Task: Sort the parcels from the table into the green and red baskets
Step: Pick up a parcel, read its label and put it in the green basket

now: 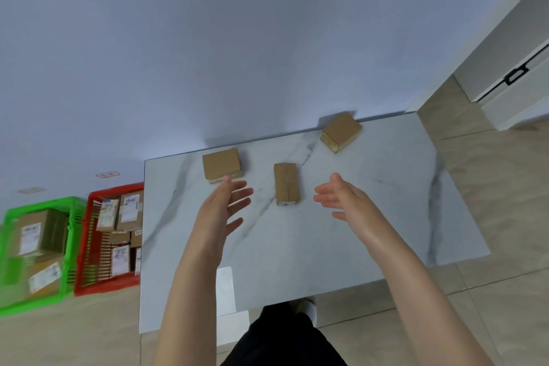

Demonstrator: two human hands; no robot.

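Head view. Two bare forearms are reaching out over a white marble-patterned table [341, 249], both hands hovering above its surface and holding nothing. The left hand [225, 205] is showing straight, spread fingers with the palm turned inward; its longest fingertip is overlapping the near edge of the left parcel [221, 164], though contact cannot be judged. The right hand [341, 197] is likewise presenting loosely spread fingers, palm facing the other hand.

Three plain brown cardboard parcels are lying on the table's far half. The middle parcel [286, 183], lengthwise toward the viewer with a small label at its near end, is lying between the two hands and touching neither. The far parcel [341, 131] is sitting turned at an angle near the table's back edge, close to the wall [237, 38].

On the floor to the left of the table, the red basket [117, 189] is standing just beside the table edge, and the green basket [38, 205] is standing against the red basket's left side. Both are holding labelled parcels: several in the red one [129, 211], at least two in the green one [31, 235]. Dark trousers [282, 336] and a white shoe [309, 307] are showing at the table's near edge.
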